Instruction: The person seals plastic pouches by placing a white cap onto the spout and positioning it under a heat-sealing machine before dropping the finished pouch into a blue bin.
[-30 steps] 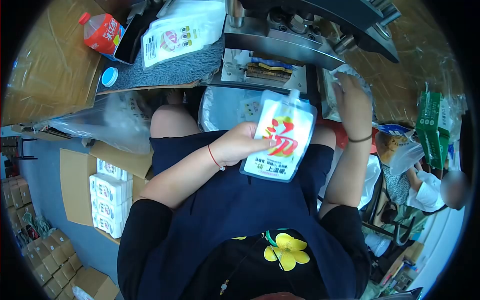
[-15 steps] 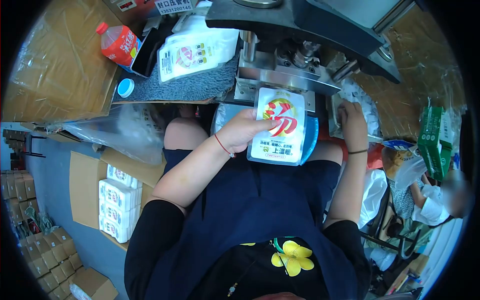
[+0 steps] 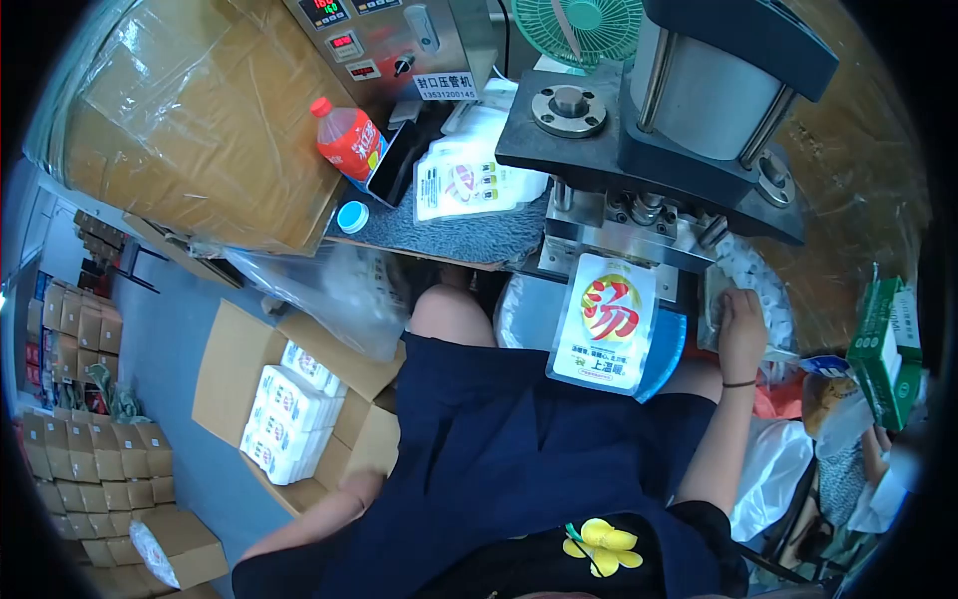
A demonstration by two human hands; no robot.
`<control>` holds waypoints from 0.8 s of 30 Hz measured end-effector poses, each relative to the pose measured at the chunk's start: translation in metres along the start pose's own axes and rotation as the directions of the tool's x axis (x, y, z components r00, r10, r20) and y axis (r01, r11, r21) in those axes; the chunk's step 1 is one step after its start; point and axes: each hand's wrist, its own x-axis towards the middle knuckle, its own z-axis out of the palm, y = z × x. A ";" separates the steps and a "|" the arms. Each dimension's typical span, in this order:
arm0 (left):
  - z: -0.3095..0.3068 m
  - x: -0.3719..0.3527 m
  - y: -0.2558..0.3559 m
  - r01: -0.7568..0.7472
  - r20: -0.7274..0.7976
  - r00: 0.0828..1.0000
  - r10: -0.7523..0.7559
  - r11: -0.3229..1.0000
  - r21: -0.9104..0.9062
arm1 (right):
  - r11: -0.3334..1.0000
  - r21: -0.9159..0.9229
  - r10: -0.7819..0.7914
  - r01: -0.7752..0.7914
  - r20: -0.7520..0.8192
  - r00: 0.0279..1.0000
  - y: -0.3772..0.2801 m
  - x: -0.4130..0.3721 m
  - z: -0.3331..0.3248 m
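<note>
Currently pouch (image 3: pixel 602 324) between left hand (image 3: pixel 363 486), right hand (image 3: pixel 742 327), nearer right.

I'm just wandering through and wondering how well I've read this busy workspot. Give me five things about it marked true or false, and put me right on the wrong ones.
1. The right hand is at the small white pieces. True.
2. The pouch with the big red print is gripped in both hands. False: neither hand is on it, and the left hand, blurred, is down by the open carton.
3. The red-labelled bottle has its red cap on. True.
4. The blue lid lies inside the open carton. False: it lies near the red-labelled bottle.
5. White packs are stacked in the open carton. True.
</note>
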 end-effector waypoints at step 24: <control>-0.048 0.055 0.142 -0.458 -0.442 0.830 0.340 0.868 -0.193 | 0.997 0.054 -0.058 0.062 -0.071 0.996 0.004 0.001 -0.003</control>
